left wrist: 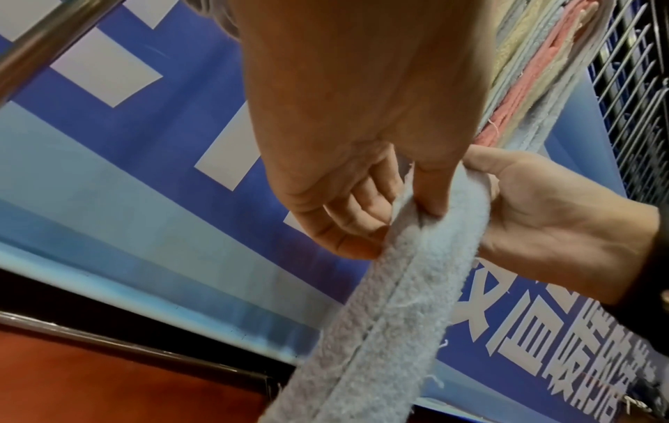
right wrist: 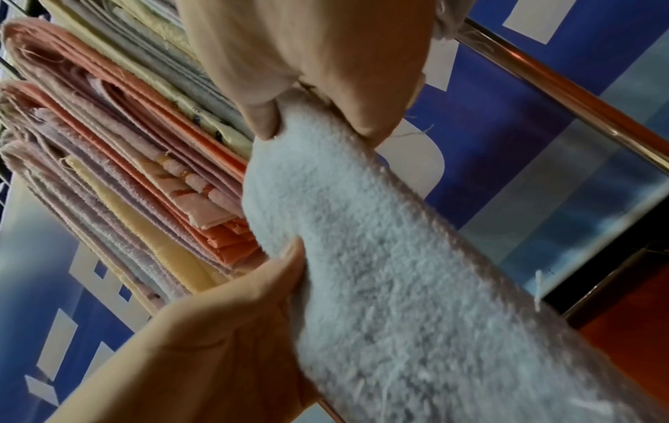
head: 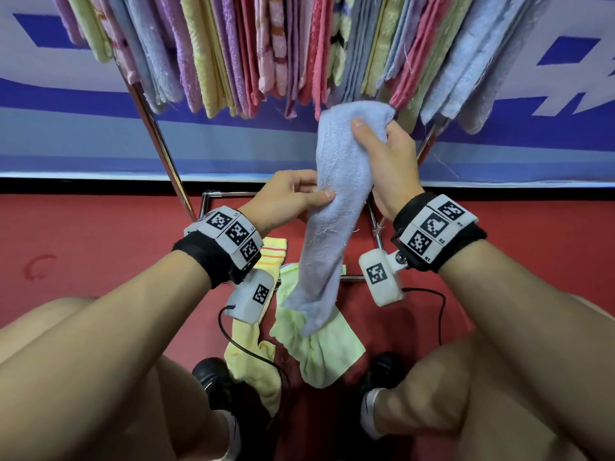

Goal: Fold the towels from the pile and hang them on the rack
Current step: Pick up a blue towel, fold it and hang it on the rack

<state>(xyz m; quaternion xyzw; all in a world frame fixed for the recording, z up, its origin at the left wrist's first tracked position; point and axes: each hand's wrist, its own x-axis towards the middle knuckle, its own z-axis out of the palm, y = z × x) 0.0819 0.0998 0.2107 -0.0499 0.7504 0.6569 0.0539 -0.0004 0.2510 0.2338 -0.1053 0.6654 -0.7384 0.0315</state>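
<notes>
Pale blue terry, the towel (head: 336, 207) in hand hangs as a long narrow strip down the centre of the head view, its long axis running from upper right to lower left. The right hand (head: 386, 168) has its grip closed round the top end, thumb in front and fingers wrapped behind, just below the hems of the hung towels (head: 253, 44) that fill the top of the frame. The left hand (head: 286, 197) pinches the strip's edge lower down, thumb on the near face, roughly a third of the way along; the left wrist view shows the cloth already doubled lengthwise, with a seam running down its middle. The free tail dangles over the green towel (head: 319, 347) and the yellow towel (head: 256, 354) lying on the red floor (head: 83, 234) between the feet.

The coming move probably turns on this: the rack (head: 156, 138) and its packed bars lie directly above and beyond the right hand, so that hand is the nearer one to lift the top end over a bar, while the left likely steadies the hanging length. A gap among the crowded towels seems hard to find.
</notes>
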